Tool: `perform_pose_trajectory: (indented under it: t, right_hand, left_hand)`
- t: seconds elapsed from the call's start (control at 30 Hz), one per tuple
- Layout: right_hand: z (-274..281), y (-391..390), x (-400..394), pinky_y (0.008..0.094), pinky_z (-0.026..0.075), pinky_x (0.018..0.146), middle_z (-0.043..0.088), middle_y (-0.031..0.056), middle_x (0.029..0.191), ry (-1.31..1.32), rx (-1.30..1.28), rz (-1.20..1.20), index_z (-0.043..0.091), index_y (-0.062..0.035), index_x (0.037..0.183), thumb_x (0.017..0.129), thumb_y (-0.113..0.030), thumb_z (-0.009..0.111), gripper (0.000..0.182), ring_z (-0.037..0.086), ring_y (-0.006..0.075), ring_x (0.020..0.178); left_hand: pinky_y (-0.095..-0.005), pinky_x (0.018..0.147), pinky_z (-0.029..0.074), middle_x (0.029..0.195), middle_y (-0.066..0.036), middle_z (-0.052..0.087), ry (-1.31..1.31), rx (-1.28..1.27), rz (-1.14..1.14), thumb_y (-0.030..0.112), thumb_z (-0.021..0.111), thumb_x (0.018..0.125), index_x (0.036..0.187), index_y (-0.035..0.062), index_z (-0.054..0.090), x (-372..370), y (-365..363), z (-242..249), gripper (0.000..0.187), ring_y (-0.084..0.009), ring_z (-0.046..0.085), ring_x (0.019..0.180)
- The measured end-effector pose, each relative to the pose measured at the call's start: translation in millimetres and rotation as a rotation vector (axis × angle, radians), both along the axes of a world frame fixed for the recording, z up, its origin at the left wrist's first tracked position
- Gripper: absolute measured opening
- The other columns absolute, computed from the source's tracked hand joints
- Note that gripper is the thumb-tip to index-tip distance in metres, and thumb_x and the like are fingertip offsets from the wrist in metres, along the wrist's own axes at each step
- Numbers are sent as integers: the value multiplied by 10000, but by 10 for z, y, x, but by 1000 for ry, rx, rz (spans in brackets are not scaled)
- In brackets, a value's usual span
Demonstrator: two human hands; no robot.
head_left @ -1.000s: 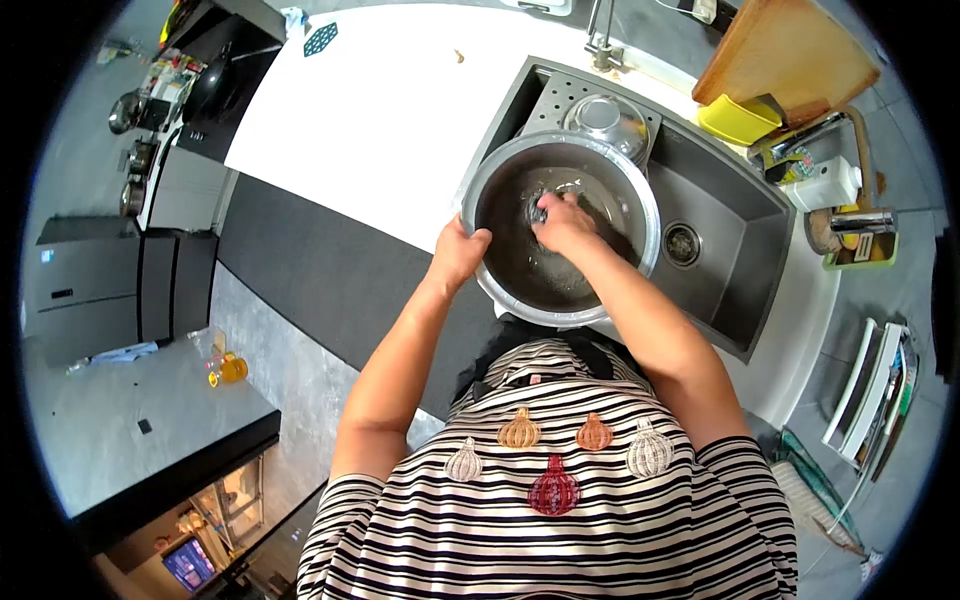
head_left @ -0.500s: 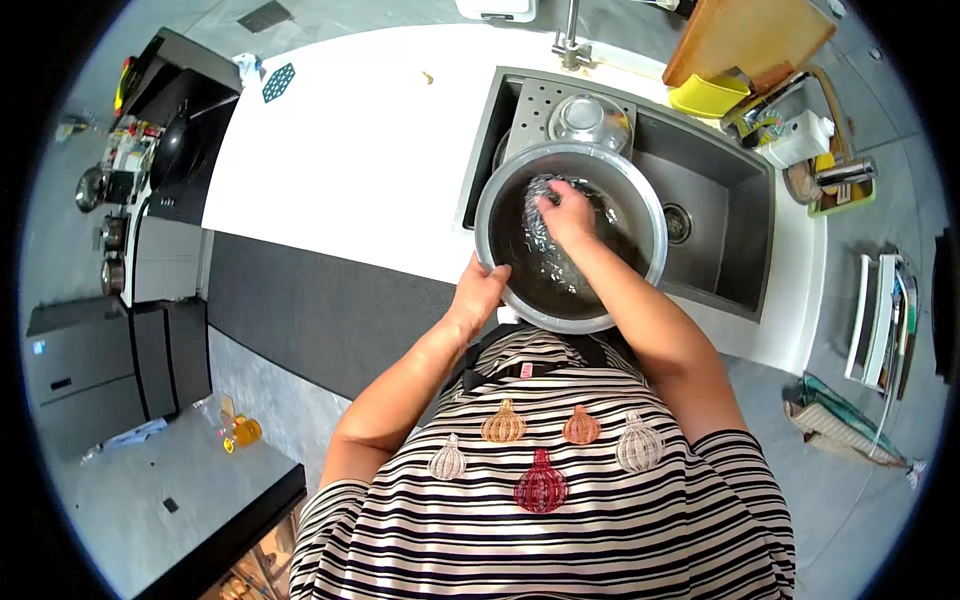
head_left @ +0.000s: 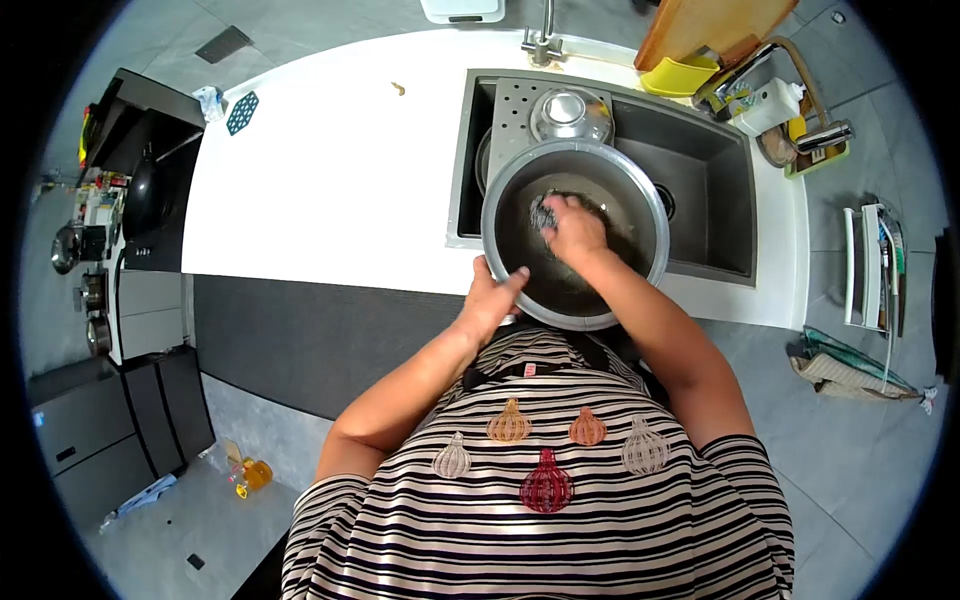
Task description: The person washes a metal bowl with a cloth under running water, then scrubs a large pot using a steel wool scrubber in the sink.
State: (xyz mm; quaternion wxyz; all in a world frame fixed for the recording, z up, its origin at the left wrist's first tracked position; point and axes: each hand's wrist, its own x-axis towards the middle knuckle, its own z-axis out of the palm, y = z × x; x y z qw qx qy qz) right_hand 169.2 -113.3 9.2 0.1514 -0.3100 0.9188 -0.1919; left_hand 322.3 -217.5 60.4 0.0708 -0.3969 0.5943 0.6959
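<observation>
A large round metal basin (head_left: 510, 215) is tilted toward me at the front edge of the sink. My left hand (head_left: 490, 302) grips its near-left rim, with the thumb over the inside and the fingers outside. Inside the basin, my right hand (head_left: 578, 235) is closed on a silvery steel wool scrubber (head_left: 543, 214) and presses it near the inner bottom. The basin's inside looks wet and shiny. Behind the basin, a shiny round metal lid or bowl (head_left: 566, 108) rests on a perforated grey tray (head_left: 513, 115) across the sink.
The dark sink (head_left: 690, 140) reaches to the right, with a faucet (head_left: 543, 48) behind it. A yellow holder (head_left: 680, 77), a wooden board (head_left: 690, 35) and a white bottle (head_left: 770, 108) stand at the back right. A black wok (head_left: 143, 195) is on the far left.
My right hand has drawn the scrubber in, so it looks more bunched and lower in the basin. My left thumb has shifted along the rim. The whole view has moved slightly.
</observation>
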Motion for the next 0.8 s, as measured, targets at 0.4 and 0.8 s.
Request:
perform_pose_trajectory:
  t: [0.4,0.8]
  right_hand:
    - [-247,-439,-7,404,496,755,620,196,978,-448,-364,-244,551,-10,1044,738,-207,668,382,611,341,880]
    - [-353,-470,-17,415,435,876,597,244,1012,-292,-354,-266,550,4,1079,750,-322,624,469,570,380,975]
  left_hand:
    - [-328,874,424,1049,-210,596,11,-224,-266,138,520,757,1197,-27,463,-203,-309,-457,473,-291,570,993]
    - [-345,851,438,1008,-221,610,-67,-218,-211,155,517,762,1194,-24,463,-255,-240,-109,471,-317,585,964]
